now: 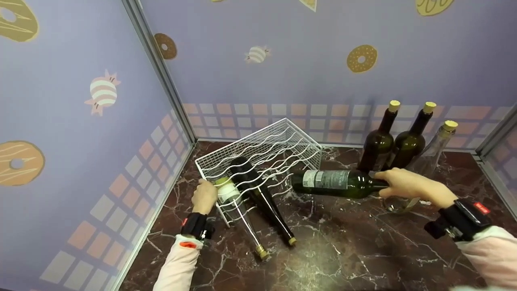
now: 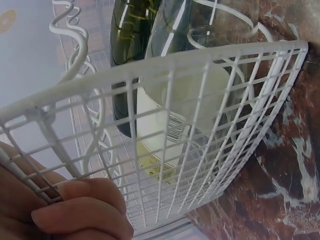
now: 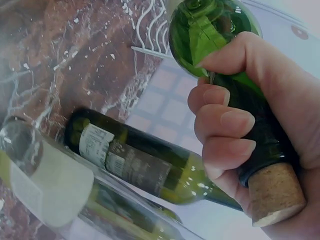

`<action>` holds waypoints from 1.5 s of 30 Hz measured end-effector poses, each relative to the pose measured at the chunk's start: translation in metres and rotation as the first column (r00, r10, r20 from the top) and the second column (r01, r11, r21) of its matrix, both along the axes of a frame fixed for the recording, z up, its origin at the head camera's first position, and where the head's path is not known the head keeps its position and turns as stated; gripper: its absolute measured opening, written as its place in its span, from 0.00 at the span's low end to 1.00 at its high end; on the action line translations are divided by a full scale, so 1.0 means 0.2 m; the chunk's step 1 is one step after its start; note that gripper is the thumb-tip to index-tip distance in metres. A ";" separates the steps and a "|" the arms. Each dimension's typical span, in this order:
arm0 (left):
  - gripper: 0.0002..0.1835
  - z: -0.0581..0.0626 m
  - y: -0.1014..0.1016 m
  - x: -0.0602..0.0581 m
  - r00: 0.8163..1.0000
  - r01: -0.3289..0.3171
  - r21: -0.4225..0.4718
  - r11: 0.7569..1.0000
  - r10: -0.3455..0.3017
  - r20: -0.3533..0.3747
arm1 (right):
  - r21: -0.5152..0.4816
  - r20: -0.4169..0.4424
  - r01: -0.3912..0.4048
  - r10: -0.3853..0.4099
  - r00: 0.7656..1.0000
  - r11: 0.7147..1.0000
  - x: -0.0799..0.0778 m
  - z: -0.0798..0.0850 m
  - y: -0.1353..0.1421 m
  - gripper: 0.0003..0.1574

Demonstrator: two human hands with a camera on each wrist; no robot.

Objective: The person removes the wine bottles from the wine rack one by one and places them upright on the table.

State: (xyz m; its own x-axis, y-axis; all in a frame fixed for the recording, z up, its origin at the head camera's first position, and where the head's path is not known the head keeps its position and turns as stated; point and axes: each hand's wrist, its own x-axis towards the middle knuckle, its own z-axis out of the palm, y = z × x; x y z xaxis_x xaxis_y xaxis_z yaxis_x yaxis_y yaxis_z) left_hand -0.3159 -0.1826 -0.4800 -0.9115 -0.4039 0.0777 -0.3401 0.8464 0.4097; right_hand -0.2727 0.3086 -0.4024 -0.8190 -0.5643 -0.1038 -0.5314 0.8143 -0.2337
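Observation:
My right hand grips a green corked wine bottle by its neck. The bottle lies sideways in the air, its base pointing left at the rack; in the right wrist view the fingers wrap the neck just above the cork. With my left hand I hold the left end of the white wire wine rack, fingers curled round its mesh. Inside the rack rest a clear bottle with a pale label and a dark bottle, both with necks sticking out toward me.
Two dark corked bottles and a clear corked bottle stand upright at the back right, close behind my right hand. Patterned walls enclose the dark marbled tabletop at the back and sides.

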 end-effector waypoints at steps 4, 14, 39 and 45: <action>0.11 0.02 -0.01 -0.01 1.000 0.008 -0.025 1.000 -0.008 0.014 | 0.017 -0.001 0.002 -0.002 1.000 1.000 0.01 0.04 0.00 0.25; 0.22 0.05 0.04 -0.06 0.978 -0.022 -0.301 0.953 -0.042 -0.204 | 0.067 0.025 -0.006 0.005 1.000 0.998 0.02 0.08 -0.02 0.25; 0.54 0.13 1.10 -0.04 0.435 0.819 -0.363 0.444 -0.894 -0.112 | 0.167 -0.058 -0.062 0.073 0.996 0.984 -0.01 0.20 -0.07 0.21; 0.56 0.06 1.20 -0.06 0.383 0.844 -0.346 0.410 -0.912 -0.146 | 0.185 -0.052 -0.056 0.066 0.996 0.981 -0.02 0.23 -0.11 0.20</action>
State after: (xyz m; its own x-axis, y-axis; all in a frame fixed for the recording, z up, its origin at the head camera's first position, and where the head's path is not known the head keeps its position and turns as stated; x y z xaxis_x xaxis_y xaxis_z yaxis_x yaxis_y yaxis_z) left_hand -0.3271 0.0582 -0.4674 -0.6608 0.6666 0.3449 0.7379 0.6610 0.1362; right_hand -0.2762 0.2868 -0.3565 -0.7912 -0.5891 -0.1640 -0.5896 0.8061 -0.0510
